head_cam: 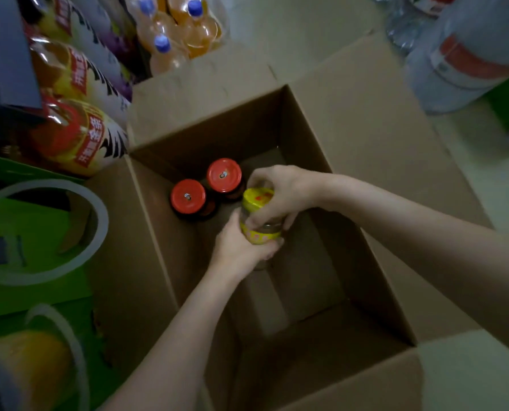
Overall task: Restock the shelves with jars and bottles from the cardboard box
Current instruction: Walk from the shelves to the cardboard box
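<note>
hands meet over the open cardboard box (351, 137) at the middle of the frame, both on one yellow-lidded jar (260, 216). the left hand (241, 247) cups it from below, fingers curled round the glass and label, likely to take the weight. the right hand (280, 194) comes over the top, fingers wrapped down the side just under the lid, steadying it for the lift out. the jar sits above the box floor, a little tilted. just to its upper left two red-lidded jars (206, 188) stand upright in the box, touching each other, waiting their turn. the rest of the box floor looks bare, so the job seems well along. packs of drink bottles (170, 34) lie at the upper left of the frame, outside the box.
</note>
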The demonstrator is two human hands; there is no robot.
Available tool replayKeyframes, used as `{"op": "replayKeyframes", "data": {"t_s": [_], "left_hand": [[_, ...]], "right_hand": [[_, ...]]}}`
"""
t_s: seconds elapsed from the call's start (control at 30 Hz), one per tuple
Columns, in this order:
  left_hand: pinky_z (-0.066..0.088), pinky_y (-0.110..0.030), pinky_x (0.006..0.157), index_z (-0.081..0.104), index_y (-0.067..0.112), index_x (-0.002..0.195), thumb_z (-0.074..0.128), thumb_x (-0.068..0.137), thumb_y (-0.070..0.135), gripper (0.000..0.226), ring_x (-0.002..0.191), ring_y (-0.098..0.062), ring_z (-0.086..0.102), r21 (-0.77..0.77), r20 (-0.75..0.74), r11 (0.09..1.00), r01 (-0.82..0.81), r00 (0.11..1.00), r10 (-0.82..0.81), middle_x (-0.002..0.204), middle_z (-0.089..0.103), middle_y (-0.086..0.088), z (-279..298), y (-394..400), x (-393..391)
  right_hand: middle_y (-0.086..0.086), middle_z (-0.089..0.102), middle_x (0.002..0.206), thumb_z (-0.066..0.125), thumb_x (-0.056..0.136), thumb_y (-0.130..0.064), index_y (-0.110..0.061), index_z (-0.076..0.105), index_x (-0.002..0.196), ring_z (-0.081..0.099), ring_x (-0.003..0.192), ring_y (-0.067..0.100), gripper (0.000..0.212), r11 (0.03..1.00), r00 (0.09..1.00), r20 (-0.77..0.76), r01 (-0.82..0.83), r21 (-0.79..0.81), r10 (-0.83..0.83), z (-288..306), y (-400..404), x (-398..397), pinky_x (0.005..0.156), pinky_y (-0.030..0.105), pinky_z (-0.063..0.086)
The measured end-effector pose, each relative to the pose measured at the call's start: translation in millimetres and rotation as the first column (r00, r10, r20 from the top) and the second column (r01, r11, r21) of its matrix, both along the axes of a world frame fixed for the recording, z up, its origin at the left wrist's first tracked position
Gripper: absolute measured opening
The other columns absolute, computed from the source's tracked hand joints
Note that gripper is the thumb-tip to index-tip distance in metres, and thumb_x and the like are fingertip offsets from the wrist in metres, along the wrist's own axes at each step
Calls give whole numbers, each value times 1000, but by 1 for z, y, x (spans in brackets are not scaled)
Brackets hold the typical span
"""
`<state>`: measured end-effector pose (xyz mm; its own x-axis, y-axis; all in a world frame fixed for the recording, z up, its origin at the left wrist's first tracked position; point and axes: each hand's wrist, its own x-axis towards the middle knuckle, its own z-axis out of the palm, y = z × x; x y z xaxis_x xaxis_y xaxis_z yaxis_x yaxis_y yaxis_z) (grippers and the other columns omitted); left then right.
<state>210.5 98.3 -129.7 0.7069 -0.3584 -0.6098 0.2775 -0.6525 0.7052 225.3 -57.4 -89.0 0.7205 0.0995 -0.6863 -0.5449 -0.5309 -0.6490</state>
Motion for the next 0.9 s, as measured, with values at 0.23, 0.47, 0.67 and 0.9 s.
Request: {"op": "replayKeyframes", "data": {"t_s": [0.23,0.47,0.67,0.9], "left_hand": [[49,-23,70,58,22,93,75,72,12,28,75,-9,62,-148,-76,824,-547,837,542,89,66,0,4,23,1],[51,-34,86,59,24,106,76,72,20,38,93,-18,66,-165,-98,823,-544,839,535,99,68,-1,-4,20,6],[50,-36,90,60,24,100,77,71,18,34,91,-22,65,-95,-171,896,-434,894,415,104,68,-8,65,-3,-24],[55,-25,67,58,15,106,69,79,14,29,62,-6,65,-302,-326,942,-147,944,43,85,66,-3,242,-60,-81]], "right_hand": [[9,13,156,53,92,-23,-34,22,146,26,135,40,64,778,858,183,-320,-541,480,-62,24,53,107,50,30],[13,15,151,50,91,-16,-31,29,142,37,125,45,57,822,910,263,-129,-554,321,-73,42,39,90,44,42],[10,31,133,67,78,-20,-28,35,133,55,102,39,65,774,920,283,-36,-632,273,57,-8,-39,65,36,35],[5,37,103,84,57,-28,-21,47,120,47,92,26,73,736,834,402,534,-416,-378,299,-41,-203,76,31,44]]}}
